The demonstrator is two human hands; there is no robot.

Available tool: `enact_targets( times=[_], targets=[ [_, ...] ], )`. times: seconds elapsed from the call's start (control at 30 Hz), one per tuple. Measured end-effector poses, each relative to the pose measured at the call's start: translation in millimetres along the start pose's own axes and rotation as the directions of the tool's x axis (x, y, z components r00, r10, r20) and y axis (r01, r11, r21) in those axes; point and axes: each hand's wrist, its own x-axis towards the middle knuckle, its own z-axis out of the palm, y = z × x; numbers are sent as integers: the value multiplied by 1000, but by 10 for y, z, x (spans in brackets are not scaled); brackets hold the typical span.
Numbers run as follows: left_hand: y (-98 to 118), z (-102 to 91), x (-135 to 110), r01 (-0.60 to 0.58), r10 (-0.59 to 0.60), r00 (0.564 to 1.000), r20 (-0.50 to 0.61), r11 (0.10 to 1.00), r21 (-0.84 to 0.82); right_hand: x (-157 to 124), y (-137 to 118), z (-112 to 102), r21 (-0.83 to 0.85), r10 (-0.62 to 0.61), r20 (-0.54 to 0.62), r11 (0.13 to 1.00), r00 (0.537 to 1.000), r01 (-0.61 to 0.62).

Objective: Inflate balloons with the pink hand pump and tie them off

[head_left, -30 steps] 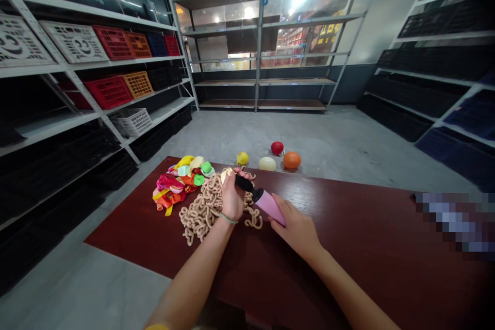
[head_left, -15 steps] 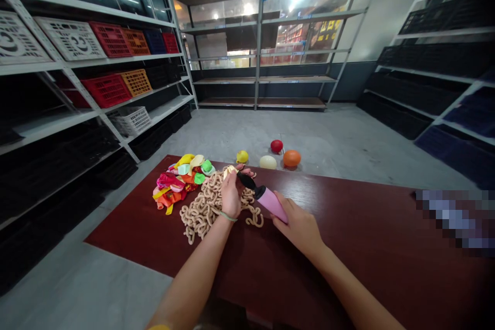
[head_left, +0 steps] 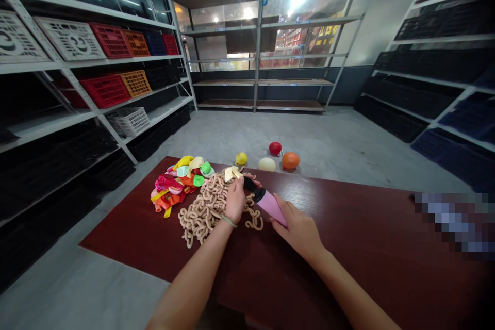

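Note:
My right hand [head_left: 299, 227] is wrapped round a pink balloon pump [head_left: 271, 206], its black nozzle end tilted up and away to the left. At that end, my left hand [head_left: 235, 200] is closed, pinching a limp cream balloon [head_left: 232, 172] against the nozzle. The fingers hide where balloon and nozzle meet. Under and beside my left hand lies a pile of beige, curly, worm-like pieces [head_left: 204, 211]. Left of it is a heap of flat balloons [head_left: 170, 184] in red, yellow, green and other colours.
Beyond the far edge of the dark red table [head_left: 348, 247] are inflated balloons: yellow [head_left: 241, 158], white [head_left: 266, 164], red [head_left: 275, 148] and orange [head_left: 291, 160]. A blurred-out object [head_left: 452, 219] is at the right. Shelves with crates [head_left: 106, 91] stand around.
My left hand has shifted slightly right along the nozzle, and more of the cream balloon shows above its fingers. The right hand and the pump have hardly moved.

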Motion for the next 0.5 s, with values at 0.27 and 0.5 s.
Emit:
enact_targets(
  times=[0.27, 0.5],
  targets=[
    [120, 37, -35, -50, 62, 998, 23, 938, -344, 12, -42, 38, 45, 25, 7, 999, 1000, -25],
    [118, 237, -143, -155, 125, 987, -102, 911, -382, 29, -95, 80, 139, 26, -7, 990, 1000, -25]
  ],
)
